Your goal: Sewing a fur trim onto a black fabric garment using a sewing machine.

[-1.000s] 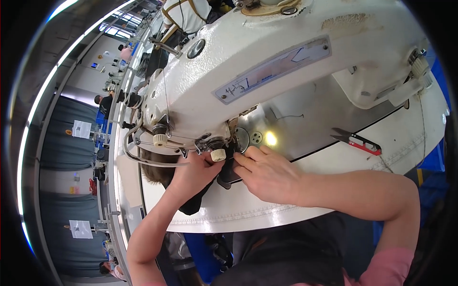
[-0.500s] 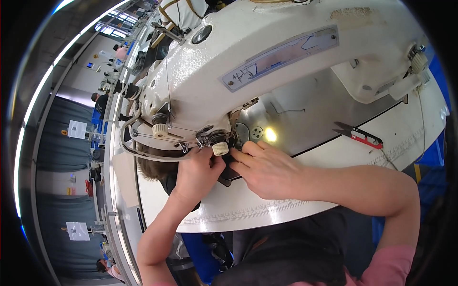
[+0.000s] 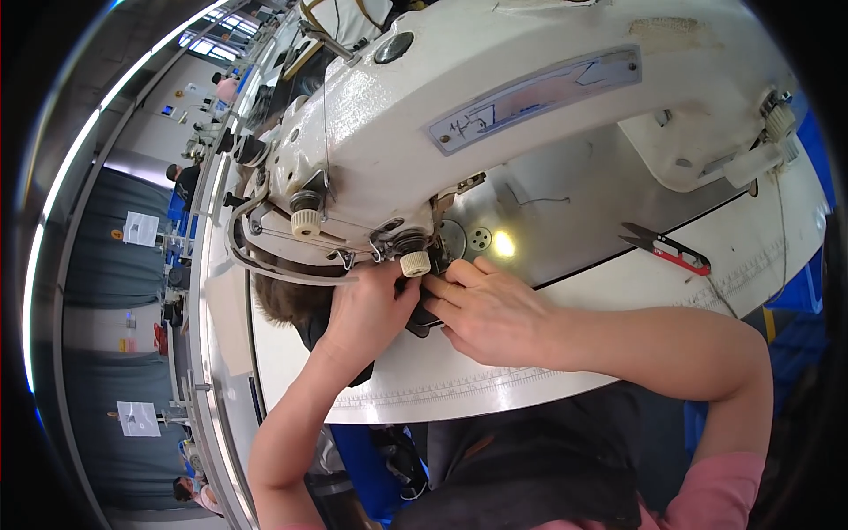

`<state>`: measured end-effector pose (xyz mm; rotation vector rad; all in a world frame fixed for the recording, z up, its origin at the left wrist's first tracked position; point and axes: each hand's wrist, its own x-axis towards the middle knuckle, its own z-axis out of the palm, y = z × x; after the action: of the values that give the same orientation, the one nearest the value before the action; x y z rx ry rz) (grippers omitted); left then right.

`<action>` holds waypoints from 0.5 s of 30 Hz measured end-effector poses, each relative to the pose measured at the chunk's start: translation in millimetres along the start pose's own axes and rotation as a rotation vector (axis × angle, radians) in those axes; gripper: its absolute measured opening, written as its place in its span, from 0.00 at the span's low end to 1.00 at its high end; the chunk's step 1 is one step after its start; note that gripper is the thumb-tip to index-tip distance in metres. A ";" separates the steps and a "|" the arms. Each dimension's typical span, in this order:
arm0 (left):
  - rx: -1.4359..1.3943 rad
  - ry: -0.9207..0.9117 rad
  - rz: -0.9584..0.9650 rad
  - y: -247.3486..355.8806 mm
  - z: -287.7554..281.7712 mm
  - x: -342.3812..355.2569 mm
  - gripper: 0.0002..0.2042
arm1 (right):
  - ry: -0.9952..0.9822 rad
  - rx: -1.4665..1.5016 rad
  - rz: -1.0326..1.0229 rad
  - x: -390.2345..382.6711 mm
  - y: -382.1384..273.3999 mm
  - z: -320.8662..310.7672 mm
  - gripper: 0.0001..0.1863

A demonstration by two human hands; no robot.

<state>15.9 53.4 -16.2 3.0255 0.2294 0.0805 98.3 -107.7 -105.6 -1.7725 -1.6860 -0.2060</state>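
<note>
A white sewing machine (image 3: 371,177) stands over the table, its needle area hidden behind a cream tension knob (image 3: 415,263). Just left of that spot my left hand (image 3: 367,311) is closed, its fingertips pinching black fabric (image 3: 360,373) close to the presser foot. On the other side my right hand (image 3: 495,318) has its fingers bent and drawn together on the dark cloth, with the tips partly hidden under the machine head. Brown fur (image 3: 287,299) shows beyond my left wrist, next to the black fabric.
Red-and-black thread snips (image 3: 667,248) lie on the table to the right. A loose thread (image 3: 539,200) rests on the metal bed (image 3: 583,194). Ruler markings run along the white tabletop's near edge (image 3: 477,397). Other people and machines appear at the far left.
The view has shifted slightly, so the machine sits a little further right and higher in the picture. Both hands stay at the fabric by the needle area, with hardly any movement.
</note>
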 end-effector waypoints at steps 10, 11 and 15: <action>0.018 -0.087 -0.214 8.0 0.5 3.2 0.09 | -0.031 0.073 0.041 1.5 2.1 -3.0 0.17; 0.011 -0.091 -0.200 8.9 0.4 4.6 0.08 | -0.030 0.073 0.040 0.9 2.8 -4.8 0.17; -0.097 -0.089 -0.135 11.1 -1.3 8.8 0.07 | -0.064 0.058 0.042 0.8 5.5 -5.6 0.17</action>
<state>26.1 44.0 -13.2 2.9000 0.4080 -0.0529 105.4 -109.8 -102.9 -1.7871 -1.6805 -0.0823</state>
